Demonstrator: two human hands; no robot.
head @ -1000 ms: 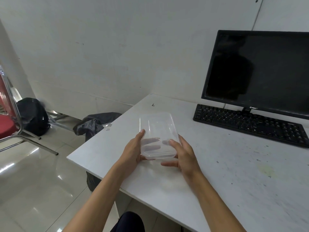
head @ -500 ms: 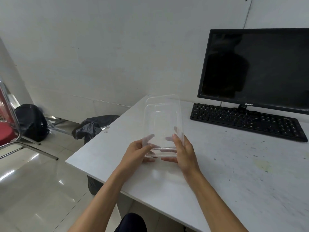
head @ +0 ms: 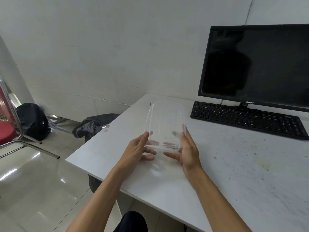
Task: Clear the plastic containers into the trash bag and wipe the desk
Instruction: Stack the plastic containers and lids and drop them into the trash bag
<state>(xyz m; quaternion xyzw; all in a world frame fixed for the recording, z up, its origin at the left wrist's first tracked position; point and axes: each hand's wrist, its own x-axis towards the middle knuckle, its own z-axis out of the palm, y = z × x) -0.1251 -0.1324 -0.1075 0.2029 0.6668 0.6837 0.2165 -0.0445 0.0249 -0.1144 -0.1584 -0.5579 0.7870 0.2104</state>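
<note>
— Both hands share one grip on the clear plastic container point(head: 164, 124): the left hand point(head: 139, 149) presses its thumb against the left wall, the right hand point(head: 188, 152) lays its thumb along the right wall, and the fingers of each show through the plastic underneath the near end.

— Clenched tight?

— No, loosely curled. Some lower fingers of each hand stick out free below the tub and point toward each other. Whether they touch the bench point(head: 225, 173) I cannot tell.

— Where is the container?

— Held over the left part of the white bench, near its front left corner. Its far end tilts up and away from the person, and it looks empty.

— What stands around it?

— A black keyboard point(head: 247, 119) lies to the right, close to the tub's far end but apart from it. Behind the keyboard a dark monitor point(head: 255, 66) stands against the white wall. The bench top is scuffed, with grey specks and a yellowish stain point(head: 261, 163) to the right of the hands.

— And off the bench?

— A black trash bag point(head: 93, 125) sits crumpled on the floor just past the left edge, partly hidden by the bench corner. Further left a black backpack point(head: 32, 122) rests by the wall, beside a red chair point(head: 7, 131) with a chrome frame. Nothing lies between the hands and the bag but the bench edge.
</note>
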